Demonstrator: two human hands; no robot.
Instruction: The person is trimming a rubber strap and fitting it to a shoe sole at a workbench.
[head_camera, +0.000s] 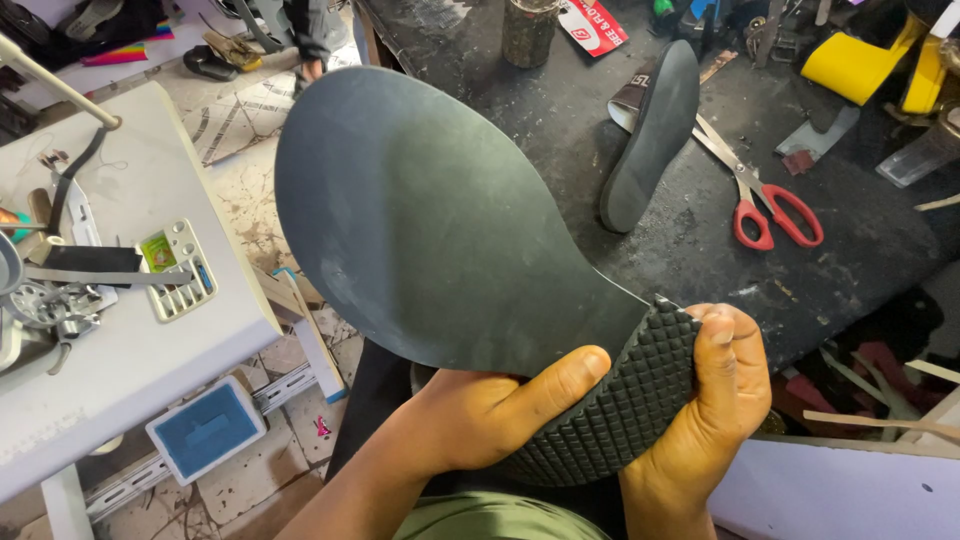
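I hold a large black rubber shoe sole (430, 220) up in front of me, its smooth face toward the camera. The heel end is bent back, showing the diamond-patterned tread (620, 410). My left hand (500, 410) grips the heel from below, thumb lying across the bend. My right hand (725, 390) clasps the curled heel from the right, thumb on top. A second black sole (650, 135) lies on the dark worktable behind, apart from both hands.
Red-handled scissors (765, 205) lie on the dark worktable (560, 120) beside the second sole. A sewing machine table (120, 340) stands at the left. Yellow material (860, 60) and tools crowd the far right. Tiled floor (240, 130) lies between.
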